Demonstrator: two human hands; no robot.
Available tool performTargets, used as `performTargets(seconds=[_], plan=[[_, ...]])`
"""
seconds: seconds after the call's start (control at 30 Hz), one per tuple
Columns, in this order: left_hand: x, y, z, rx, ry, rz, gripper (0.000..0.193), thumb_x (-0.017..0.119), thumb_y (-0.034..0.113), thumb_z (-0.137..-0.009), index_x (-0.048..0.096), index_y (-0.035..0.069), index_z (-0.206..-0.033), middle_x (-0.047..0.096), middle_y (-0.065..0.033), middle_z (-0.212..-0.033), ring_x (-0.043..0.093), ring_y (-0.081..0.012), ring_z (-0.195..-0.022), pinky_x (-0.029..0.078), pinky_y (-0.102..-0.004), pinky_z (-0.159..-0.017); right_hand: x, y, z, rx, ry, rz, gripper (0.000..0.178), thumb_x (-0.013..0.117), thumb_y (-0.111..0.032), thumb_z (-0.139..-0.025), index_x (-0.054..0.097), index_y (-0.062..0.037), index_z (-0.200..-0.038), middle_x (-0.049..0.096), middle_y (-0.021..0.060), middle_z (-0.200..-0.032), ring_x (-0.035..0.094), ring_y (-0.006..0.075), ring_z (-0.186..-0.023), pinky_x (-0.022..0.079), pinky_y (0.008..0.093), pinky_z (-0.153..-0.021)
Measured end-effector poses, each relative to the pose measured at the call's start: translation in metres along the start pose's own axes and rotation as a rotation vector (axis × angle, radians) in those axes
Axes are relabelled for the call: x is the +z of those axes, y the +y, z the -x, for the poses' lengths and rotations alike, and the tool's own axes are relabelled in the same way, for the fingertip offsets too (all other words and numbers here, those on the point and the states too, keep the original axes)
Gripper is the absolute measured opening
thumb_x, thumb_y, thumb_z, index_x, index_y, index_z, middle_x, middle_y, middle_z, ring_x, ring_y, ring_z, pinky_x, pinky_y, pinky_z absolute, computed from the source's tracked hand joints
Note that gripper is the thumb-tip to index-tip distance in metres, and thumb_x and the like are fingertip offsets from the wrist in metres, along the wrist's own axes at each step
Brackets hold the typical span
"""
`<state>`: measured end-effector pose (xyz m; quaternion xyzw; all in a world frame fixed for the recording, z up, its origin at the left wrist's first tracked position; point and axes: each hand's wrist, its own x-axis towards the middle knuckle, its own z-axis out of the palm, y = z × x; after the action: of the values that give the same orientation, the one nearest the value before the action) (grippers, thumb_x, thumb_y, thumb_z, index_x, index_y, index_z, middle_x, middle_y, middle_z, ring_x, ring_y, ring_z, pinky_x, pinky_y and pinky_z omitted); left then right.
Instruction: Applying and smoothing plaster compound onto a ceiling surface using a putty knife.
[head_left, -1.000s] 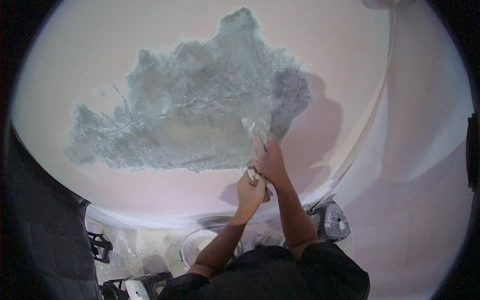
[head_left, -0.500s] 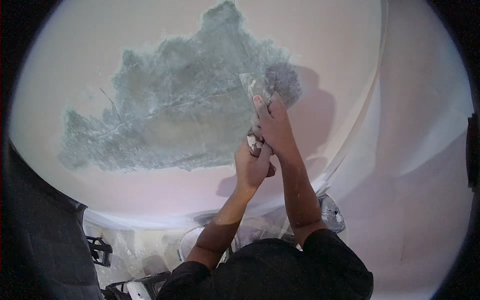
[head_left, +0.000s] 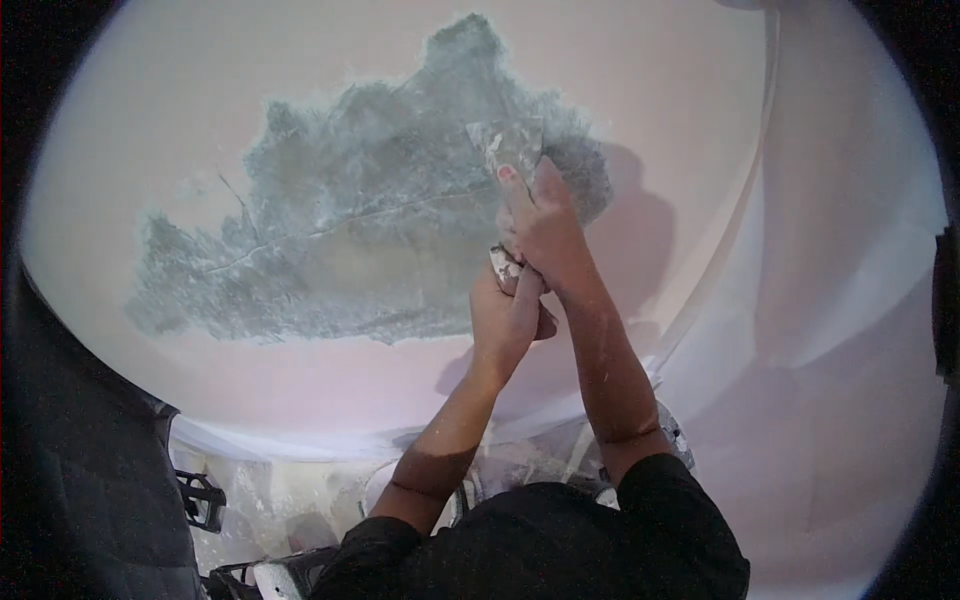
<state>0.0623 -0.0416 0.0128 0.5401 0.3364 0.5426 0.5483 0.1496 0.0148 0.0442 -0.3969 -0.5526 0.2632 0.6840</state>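
My right hand (head_left: 548, 235) grips a wide putty knife (head_left: 512, 137), its thumb stretched along the blade, which is smeared with pale filler. The blade lies over the grey patch (head_left: 380, 220) on the pinkish wall, near the patch's right end. Just below, my left hand (head_left: 502, 318) is closed round a brown handle (head_left: 546, 323). A filler-spattered part (head_left: 505, 268) sticks out above that fist; whether it belongs to the same knife, I cannot tell. A thin crack-like line runs across the patch.
To the right, the wall meets another pale wall (head_left: 830, 300) at a corner. Dark cloth or padding (head_left: 85, 450) fills the lower left. A black bracket-like object (head_left: 200, 500) and a filler-spotted floor (head_left: 270, 490) show below.
The putty knife and my right hand have moved slightly up along the wall. The left hand stays close beneath. The whole view has shifted a little.
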Motion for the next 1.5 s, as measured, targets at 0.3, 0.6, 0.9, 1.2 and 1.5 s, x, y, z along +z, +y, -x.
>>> performTargets(seconds=[0.3,0.6,0.9,1.2,1.5], plan=[[-0.023,0.028,-0.03,0.301,0.087,-0.067,0.019,0.058,0.016,-0.085,0.054,-0.002,-0.084,0.059,-0.0064,-0.068,0.057,-0.0126,-0.059,0.045,-0.0305,-0.055,0.028,-0.034,-0.043,-0.113,0.003,0.268,0.036,0.055,-0.031,-0.093,0.047,0.0036,-0.099,0.057,0.0205,-0.074,0.061,0.0318,-0.068,0.048,0.0418,-0.066],[-0.035,0.018,-0.036,0.458,0.106,-0.078,0.02,0.061,0.016,-0.084,0.056,-0.003,-0.084,0.061,-0.007,-0.07,0.055,-0.0122,-0.06,0.044,-0.0304,-0.056,0.043,-0.045,-0.031,-0.029,-0.088,-0.052,0.022,0.051,-0.024,-0.098,0.038,-0.0076,-0.093,0.039,-0.0009,-0.057,0.037,0.0081,-0.04,0.03,0.026,-0.035],[-0.026,-0.001,-0.009,0.254,-0.024,-0.153,0.022,0.061,0.019,-0.087,0.055,-0.001,-0.08,0.059,-0.0062,-0.065,0.056,-0.0137,-0.052,0.044,-0.0308,-0.049,0.014,-0.033,0.007,0.121,-0.047,-0.288,0.018,0.051,-0.024,-0.098,0.04,-0.0109,-0.096,0.036,-0.0032,-0.056,0.033,0.0062,-0.04,0.028,0.0239,-0.035],[-0.01,0.003,-0.01,0.042,-0.042,-0.123,0.02,0.06,0.02,-0.091,0.053,0.002,-0.095,0.059,-0.0025,-0.076,0.055,-0.0086,-0.066,0.044,-0.0253,-0.057,0.002,-0.02,-0.007,0.06,-0.037,-0.152,0.017,0.049,-0.024,-0.099,0.039,-0.0104,-0.097,0.035,-0.0033,-0.058,0.032,0.0061,-0.041,0.028,0.024,-0.035],[-0.01,-0.014,-0.015,0.318,0.042,-0.175,0.021,0.061,0.021,-0.089,0.054,0.001,-0.089,0.059,-0.0032,-0.067,0.053,-0.0084,-0.054,0.043,-0.027,-0.049,0.003,-0.022,-0.004,0.143,-0.055,-0.152,0.02,0.049,-0.025,-0.099,0.035,-0.0103,-0.095,0.036,-0.0021,-0.058,0.033,0.0067,-0.042,0.028,0.0249,-0.036]])
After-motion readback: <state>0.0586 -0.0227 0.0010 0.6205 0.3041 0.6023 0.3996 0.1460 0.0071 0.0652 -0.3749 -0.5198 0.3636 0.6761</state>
